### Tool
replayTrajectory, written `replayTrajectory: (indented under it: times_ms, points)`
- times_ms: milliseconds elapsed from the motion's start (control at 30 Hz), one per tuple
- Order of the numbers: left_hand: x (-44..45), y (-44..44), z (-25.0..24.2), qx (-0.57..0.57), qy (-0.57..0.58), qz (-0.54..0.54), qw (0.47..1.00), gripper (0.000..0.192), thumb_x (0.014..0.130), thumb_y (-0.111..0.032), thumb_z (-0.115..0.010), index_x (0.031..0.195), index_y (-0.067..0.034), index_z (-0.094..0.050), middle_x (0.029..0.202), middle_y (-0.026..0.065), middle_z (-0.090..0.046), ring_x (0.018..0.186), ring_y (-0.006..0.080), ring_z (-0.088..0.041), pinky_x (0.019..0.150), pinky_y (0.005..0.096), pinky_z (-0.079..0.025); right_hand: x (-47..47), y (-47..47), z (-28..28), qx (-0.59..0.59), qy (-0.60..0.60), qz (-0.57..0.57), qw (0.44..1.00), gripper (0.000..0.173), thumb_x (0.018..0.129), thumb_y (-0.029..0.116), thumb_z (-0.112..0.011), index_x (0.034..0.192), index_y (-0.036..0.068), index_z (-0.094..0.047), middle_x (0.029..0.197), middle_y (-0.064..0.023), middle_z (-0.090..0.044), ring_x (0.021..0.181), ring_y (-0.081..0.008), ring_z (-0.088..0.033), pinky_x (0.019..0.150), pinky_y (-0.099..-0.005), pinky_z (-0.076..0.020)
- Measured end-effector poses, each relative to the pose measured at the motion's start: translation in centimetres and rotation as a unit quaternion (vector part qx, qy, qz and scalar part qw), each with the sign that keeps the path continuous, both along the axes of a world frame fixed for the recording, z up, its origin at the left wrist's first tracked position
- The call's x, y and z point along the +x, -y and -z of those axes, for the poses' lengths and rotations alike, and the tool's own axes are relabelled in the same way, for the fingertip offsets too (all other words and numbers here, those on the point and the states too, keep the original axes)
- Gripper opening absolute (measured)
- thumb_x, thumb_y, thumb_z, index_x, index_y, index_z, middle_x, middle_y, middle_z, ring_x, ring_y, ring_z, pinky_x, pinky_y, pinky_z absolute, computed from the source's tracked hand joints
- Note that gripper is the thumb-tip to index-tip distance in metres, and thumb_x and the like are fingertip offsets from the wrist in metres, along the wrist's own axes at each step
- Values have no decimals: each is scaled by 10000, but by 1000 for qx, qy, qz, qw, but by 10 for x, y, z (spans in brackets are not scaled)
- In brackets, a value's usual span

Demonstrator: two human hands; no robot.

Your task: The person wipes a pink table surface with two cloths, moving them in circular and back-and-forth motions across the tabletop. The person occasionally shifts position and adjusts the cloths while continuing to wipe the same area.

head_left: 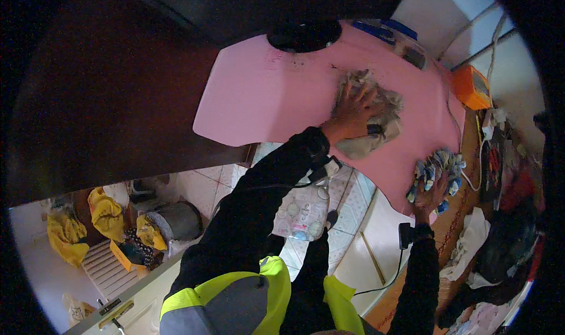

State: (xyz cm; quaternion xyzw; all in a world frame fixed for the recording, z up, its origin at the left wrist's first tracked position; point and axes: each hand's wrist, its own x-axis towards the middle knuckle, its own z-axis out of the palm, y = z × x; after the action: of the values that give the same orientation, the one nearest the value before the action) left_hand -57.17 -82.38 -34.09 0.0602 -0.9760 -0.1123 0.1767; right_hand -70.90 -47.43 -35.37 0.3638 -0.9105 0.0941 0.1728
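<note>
My left hand (353,112) lies palm down with its fingers spread over a crumpled beige-brown cloth (388,119). This cloth rests on a pink tabletop (247,88) with a curved front edge; dark specks and smudges mark the pink beyond it. Over at the right end of the tabletop, my right hand (432,194) grips a bunched cloth patterned in blue, white and grey (441,160). Parts of both cloths are hidden under the hands. A dark band circles my right wrist.
A black round object (304,37) and blue items (384,31) sit along the back edge. An orange box (471,88) stands at right, near cables. Below are a patterned padded seat (304,209) and a black adapter (404,235) on a cord. Yellow bags (106,216) lie left.
</note>
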Motion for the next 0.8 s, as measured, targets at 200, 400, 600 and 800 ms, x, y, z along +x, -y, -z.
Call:
replayTrajectory:
  times_ms: [200,400,600,800]
  points:
    - [80,64,-9,49,35,-119,991,778,775,-545,-658,1442,-221,-422,1569,150,-222,1459,378,-111,1101,678,-12,-10,-8,12,-16,2,-6,1000,613,904,388,-596,1450,175,-415,1494,-130,-377,1366,-351,-346,1103,-490,-297]
    - [142,129,-9,-3,81,-256,963,785,809,-563,-632,1473,-243,-362,1575,130,-208,1454,389,-121,1103,666,-37,-21,-20,32,-45,-36,-15,998,609,913,498,-556,1437,208,-444,1508,-108,-376,1379,-343,-342,1085,-544,-285]
    - [157,191,8,39,60,-272,960,693,864,-495,-592,1461,-203,-395,1580,132,-195,1469,367,-87,1105,666,-25,-13,-16,20,6,23,33,999,594,928,506,-520,1432,200,-448,1507,-123,-371,1381,-358,-332,1102,-541,-264]
    - [159,283,32,55,14,-178,982,690,861,-410,-590,1476,-198,-362,1592,141,-141,1467,380,-75,1094,684,-20,0,-6,1,-18,21,-9,1000,598,934,462,-515,1425,126,-449,1514,-166,-346,1371,-374,-335,1129,-503,-235]
